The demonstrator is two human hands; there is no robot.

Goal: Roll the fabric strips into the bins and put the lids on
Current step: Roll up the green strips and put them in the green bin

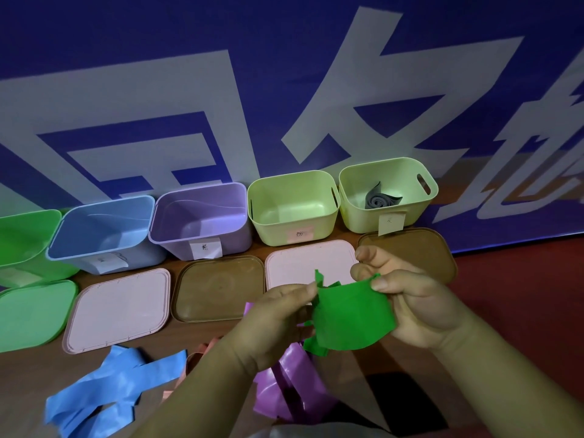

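Observation:
Both hands hold a green fabric strip [350,314] above the table, my left hand [278,317] pinching its left edge and my right hand [414,298] its upper right corner. Blue strips [107,387] lie at the lower left, purple strips [284,390] under my left wrist, and a pink strip [202,349] is partly hidden. Along the back stand a green bin [22,245], a blue bin [104,232], a purple bin [202,219] and two yellow-green bins [292,207] [387,188]. A rolled grey strip [380,197] lies in the rightmost bin.
Lids lie flat in front of the bins: a green lid [31,314], a pink lid [120,308], a brown lid [218,286], a second pink lid [297,263] and a second brown lid [420,248]. A blue banner [284,90] rises behind. A black object [401,403] lies near me.

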